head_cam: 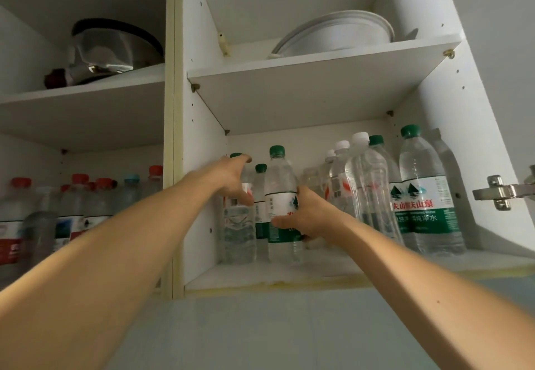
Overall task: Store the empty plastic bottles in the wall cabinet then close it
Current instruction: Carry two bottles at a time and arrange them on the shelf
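Inside wall cabinet (202, 196): left hand (231, 180) grasping clear bottle (238, 225); beside it, right hand (304, 216) grasping green-labelled bottle (279, 184).

On the two big green-capped bottles (428, 196) at the right of the lower shelf, the white-and-green labels show red characters reading 夫山泉, most likely the tail of 农夫山泉, with white 纯净水 on the green band below and a thin line ending in "WATER" between. The bottle (282, 204) held by the right hand (307, 216) shows only a red fragment; the red-capped bottles' (17, 225) labels are too blurred to read.
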{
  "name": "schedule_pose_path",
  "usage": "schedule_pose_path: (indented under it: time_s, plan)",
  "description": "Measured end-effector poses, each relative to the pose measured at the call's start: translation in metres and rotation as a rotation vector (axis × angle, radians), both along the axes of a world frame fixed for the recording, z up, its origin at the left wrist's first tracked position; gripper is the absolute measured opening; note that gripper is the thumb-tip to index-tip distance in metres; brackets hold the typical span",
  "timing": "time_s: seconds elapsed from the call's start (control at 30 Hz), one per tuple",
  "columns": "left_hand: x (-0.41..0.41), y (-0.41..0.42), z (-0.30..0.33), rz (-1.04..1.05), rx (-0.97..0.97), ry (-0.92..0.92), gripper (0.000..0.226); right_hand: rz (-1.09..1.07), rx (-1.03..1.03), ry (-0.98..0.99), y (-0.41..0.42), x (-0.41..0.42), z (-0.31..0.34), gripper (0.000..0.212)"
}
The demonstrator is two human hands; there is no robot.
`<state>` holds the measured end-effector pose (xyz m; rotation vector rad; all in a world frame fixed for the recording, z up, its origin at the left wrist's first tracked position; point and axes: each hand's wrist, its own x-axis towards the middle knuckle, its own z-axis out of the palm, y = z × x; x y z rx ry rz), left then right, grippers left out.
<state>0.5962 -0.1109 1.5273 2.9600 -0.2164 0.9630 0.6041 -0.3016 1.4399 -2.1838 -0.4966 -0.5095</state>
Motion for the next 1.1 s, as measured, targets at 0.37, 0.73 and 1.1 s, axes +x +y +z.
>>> schedule_pose_path:
  time_s: [0.37,0.73,1.1]
  plan:
    - [-0.009,-0.003,0.011,0.431,0.5,-0.109,0.103,0.066,-0.054,0.154,0.018,0.023,0.016,0.054]
    - [-0.013,0.002,-0.001,0.492,0.674,-0.231,0.089,0.093,-0.084,0.156,0.038,0.037,0.015,0.039]
    - [-0.024,0.002,-0.008,0.488,0.712,-0.227,0.094,0.032,-0.048,0.067,0.045,0.034,0.007,0.049]
